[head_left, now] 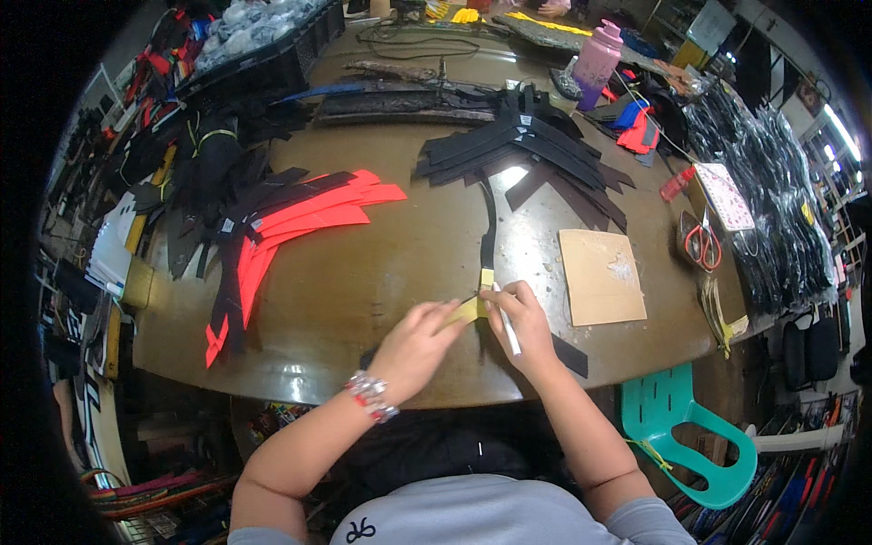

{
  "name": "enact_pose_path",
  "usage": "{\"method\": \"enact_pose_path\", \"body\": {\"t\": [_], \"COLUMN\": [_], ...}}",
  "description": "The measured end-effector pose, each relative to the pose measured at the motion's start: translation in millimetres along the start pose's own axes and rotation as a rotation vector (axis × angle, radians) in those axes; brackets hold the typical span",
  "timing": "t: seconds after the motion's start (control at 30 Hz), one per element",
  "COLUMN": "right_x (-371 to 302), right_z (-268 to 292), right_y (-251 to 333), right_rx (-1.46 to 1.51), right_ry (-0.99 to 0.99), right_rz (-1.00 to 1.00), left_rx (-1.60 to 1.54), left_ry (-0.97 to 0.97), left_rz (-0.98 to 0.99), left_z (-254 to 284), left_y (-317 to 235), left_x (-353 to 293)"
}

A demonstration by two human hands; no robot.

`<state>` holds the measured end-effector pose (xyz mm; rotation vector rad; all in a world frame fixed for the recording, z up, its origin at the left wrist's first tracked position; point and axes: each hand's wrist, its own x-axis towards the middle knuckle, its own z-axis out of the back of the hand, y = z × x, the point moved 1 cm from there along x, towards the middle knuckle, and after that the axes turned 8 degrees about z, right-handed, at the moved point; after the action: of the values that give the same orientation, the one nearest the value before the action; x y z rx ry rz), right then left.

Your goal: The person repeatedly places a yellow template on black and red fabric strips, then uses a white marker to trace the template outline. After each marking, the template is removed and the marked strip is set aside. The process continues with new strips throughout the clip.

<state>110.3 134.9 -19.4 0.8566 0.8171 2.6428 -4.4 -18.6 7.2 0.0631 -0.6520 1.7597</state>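
Observation:
Near the front of the table, my right hand (521, 329) is closed round a white pen (507, 332), which slants between the fingers. My left hand (414, 343), a little blurred, has its fingertips together on a small yellow piece (470, 311). A second yellow patch (488, 278) shows just beyond the right fingertips. It lies at the end of a narrow black strip (490, 222) that runs away from me. The end of a dark fabric piece (570, 356) sticks out beside my right wrist. My hands hide how these parts join.
Red and black fabric pieces (309, 213) lie at the left, stacked black pieces (518, 145) ahead. A cardboard sheet (601, 277) is right of my hands. Farther right are orange-handled scissors (701, 243). A pink-purple bottle (597, 65) stands at the back; a green chair (686, 436) is at the near right.

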Motion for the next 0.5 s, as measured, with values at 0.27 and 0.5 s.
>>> {"method": "enact_pose_path", "body": {"t": [0.27, 0.5], "right_x": [24, 33], "right_z": [12, -33], "right_y": [18, 77], "right_rx": [0.251, 0.222], "right_ry": [-0.118, 0.152], "right_rz": [-0.231, -0.333], "left_rx": [0.282, 0.244], "left_ry": [0.274, 0.158], "left_rz": [0.225, 0.260], "left_z": [3, -15], "left_y": [-18, -54], "left_x": [-26, -49]}}
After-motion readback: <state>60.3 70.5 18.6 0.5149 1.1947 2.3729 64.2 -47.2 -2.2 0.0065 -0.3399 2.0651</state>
